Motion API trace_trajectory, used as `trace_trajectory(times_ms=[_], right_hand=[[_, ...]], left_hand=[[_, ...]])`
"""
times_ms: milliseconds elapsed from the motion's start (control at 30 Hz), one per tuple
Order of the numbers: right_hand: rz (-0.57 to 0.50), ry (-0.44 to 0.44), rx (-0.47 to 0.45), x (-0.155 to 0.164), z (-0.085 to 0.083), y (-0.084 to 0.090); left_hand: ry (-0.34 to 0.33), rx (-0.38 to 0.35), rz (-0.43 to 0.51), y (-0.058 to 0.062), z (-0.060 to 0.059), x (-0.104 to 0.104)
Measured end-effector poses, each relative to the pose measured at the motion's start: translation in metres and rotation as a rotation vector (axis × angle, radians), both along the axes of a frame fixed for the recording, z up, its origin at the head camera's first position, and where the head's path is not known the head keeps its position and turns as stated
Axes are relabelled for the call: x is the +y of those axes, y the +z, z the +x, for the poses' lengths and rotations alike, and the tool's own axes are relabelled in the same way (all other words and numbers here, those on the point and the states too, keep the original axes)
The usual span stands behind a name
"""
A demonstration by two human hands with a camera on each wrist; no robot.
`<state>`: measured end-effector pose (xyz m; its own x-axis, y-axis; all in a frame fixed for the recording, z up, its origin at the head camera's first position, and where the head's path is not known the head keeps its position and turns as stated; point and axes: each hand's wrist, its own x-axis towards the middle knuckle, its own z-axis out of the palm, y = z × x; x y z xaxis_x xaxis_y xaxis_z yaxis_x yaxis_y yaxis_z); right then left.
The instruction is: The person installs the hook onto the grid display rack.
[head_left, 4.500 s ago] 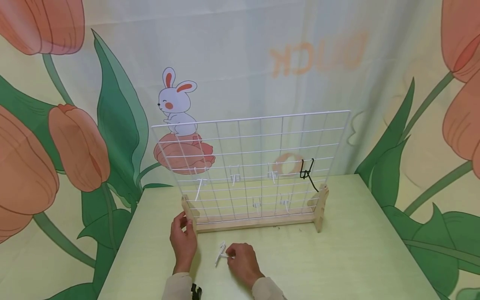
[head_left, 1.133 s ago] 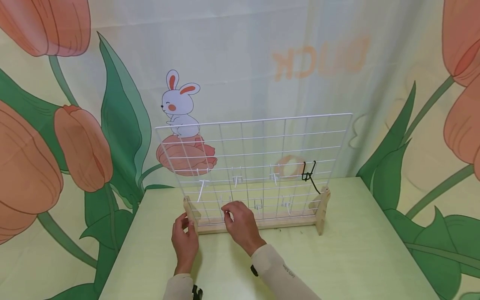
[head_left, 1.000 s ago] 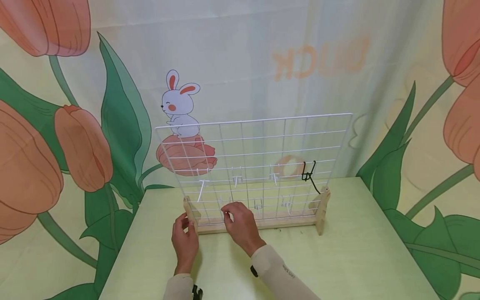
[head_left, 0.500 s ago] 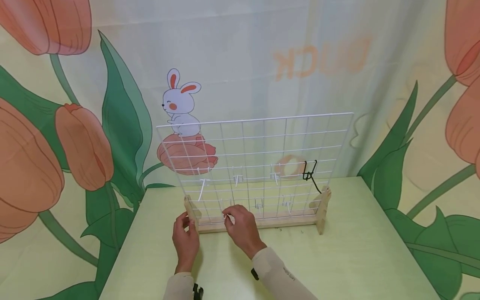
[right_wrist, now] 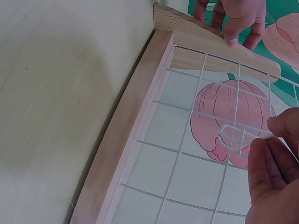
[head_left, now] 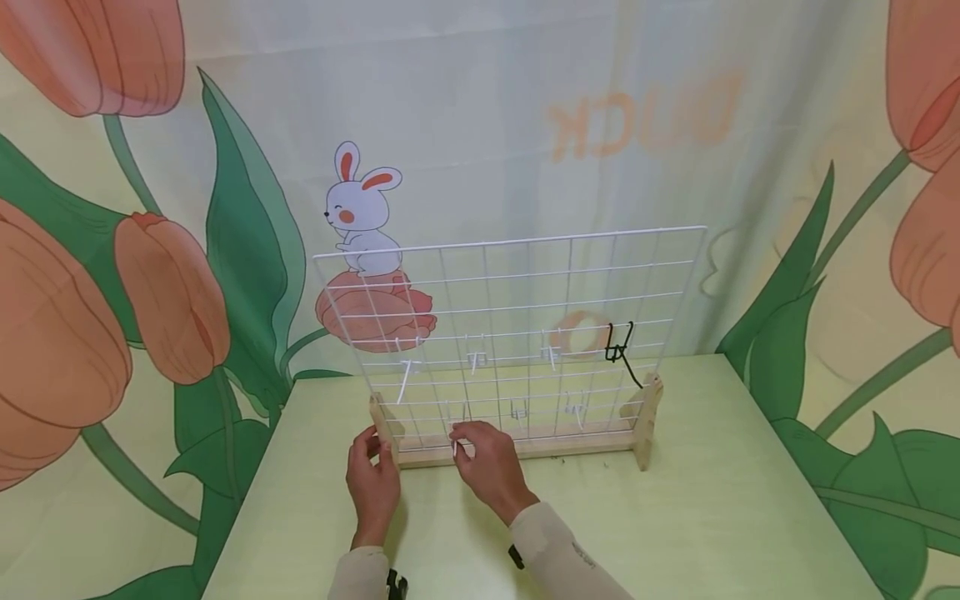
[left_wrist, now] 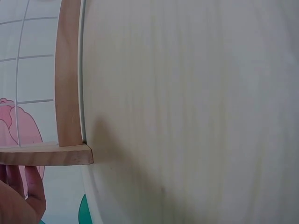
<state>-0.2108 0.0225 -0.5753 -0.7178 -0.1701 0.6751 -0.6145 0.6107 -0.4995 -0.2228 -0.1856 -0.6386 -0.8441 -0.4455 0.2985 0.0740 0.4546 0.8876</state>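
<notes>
A white wire hook (right_wrist: 233,138) is against the lower left of the white wire grid panel (head_left: 525,242). My right hand (head_left: 491,467) pinches the hook's arm between thumb and fingers, in front of the mesh. The grid stands in a wooden base (head_left: 577,446). My left hand (head_left: 372,483) rests bent fingertips against the outer side of the base's left end piece (left_wrist: 51,156), with no clear wrap round it. The left wrist view shows only part of that hand.
Several white hooks, one at the left (head_left: 405,379), hang on the grid. A black hook (head_left: 617,352) hangs at its right. Small dark specks (head_left: 558,459) lie on the pale table (head_left: 720,500) by the base. A printed curtain (head_left: 480,108) hangs behind.
My right hand has taken the white hook from the table up to the grid, then shifted slightly down and right in the last second. My left hand stays at the stand's left end.
</notes>
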Motion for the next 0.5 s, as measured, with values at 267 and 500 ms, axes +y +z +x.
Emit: trace_trajectory(times_ms=[267,500], right_hand=[[0.015,0.001,0.008,0.0012,0.0010,-0.0050],[0.006,0.009,-0.045,0.0028,0.0038,-0.0069]], left_hand=[[0.002,0.000,0.000,-0.0004,0.0003,0.0004],[0.006,0.005,-0.009,-0.0014,0.0003,0.0009]])
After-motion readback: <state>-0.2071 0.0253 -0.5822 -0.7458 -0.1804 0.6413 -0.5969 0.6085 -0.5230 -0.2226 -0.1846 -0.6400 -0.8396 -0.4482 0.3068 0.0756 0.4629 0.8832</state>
